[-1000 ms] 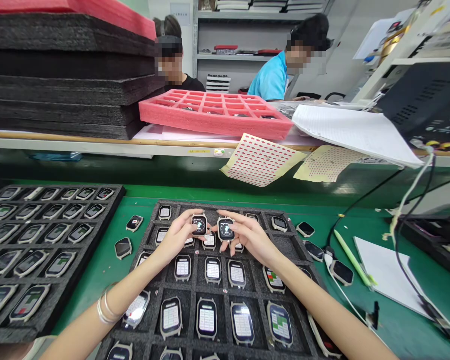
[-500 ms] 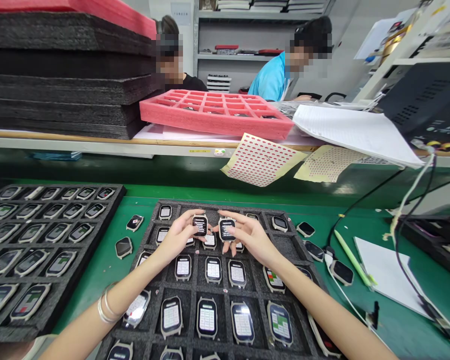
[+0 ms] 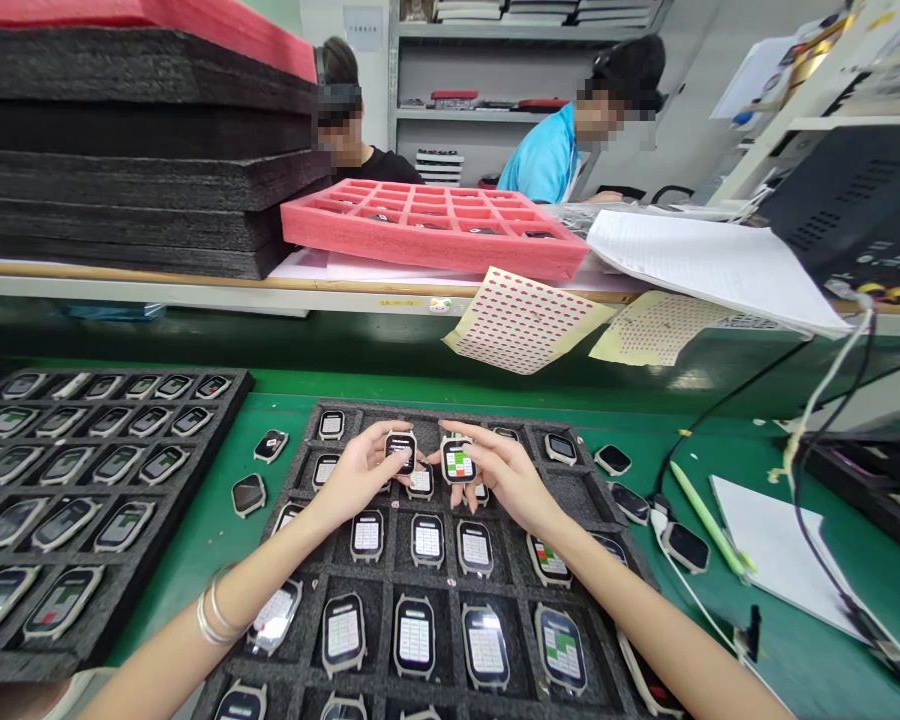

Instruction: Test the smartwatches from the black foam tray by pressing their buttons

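The left hand [image 3: 356, 472] pinches a smartwatch body [image 3: 400, 452] by its case edges between thumb and fingertips, while the right hand [image 3: 506, 475], fingers curled, holds a second smartwatch body [image 3: 458, 462] showing a green-and-red grid just beside it, above a black foam tray [image 3: 427, 414] on a green workbench [image 3: 195, 560]. Both seem light and stiff, their glass faces likely slick and fragile, best held by the rims.

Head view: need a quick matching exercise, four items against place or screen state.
Items:
1. Left-hand smartwatch
2. Right-hand smartwatch
3. Pink foam tray
4. Red-dot sticker sheet

Matches:
A. Green-and-red grid on screen
B. Resting on top of the shelf
C. White text on dark screen
D. Hanging over the shelf's front edge

Pairs: 1-C, 2-A, 3-B, 4-D
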Available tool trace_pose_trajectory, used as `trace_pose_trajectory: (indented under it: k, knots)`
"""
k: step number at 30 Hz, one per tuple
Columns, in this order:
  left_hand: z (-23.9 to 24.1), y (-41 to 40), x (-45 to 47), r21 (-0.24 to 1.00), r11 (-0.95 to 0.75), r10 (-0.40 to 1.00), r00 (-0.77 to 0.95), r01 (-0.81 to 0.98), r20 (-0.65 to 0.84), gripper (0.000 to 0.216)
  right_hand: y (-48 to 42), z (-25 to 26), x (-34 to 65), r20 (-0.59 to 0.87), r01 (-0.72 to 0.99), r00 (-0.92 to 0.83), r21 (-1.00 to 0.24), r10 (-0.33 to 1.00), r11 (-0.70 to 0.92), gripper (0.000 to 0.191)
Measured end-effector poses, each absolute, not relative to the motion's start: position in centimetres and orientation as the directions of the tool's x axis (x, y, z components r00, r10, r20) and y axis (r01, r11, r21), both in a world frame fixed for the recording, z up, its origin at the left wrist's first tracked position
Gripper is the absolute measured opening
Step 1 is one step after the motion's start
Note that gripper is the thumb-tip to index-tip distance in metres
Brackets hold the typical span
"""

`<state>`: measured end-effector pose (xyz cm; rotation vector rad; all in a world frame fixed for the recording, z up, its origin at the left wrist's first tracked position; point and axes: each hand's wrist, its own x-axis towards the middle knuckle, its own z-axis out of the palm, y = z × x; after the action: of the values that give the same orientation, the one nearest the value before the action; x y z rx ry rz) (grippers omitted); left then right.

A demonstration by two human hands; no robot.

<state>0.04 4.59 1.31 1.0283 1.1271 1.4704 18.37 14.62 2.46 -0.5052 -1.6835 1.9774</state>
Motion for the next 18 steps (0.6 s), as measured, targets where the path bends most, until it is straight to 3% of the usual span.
trace_pose_trajectory:
  k: [18]
  knots:
    - [1.96,4.55,0.08,0.961,-0.062,0.969,-0.248,-0.269,-0.007,0.036,14.37,2.79,18.35,0.02,-0.093,-0.799,-0.992,0.602,-0.09,0.042]
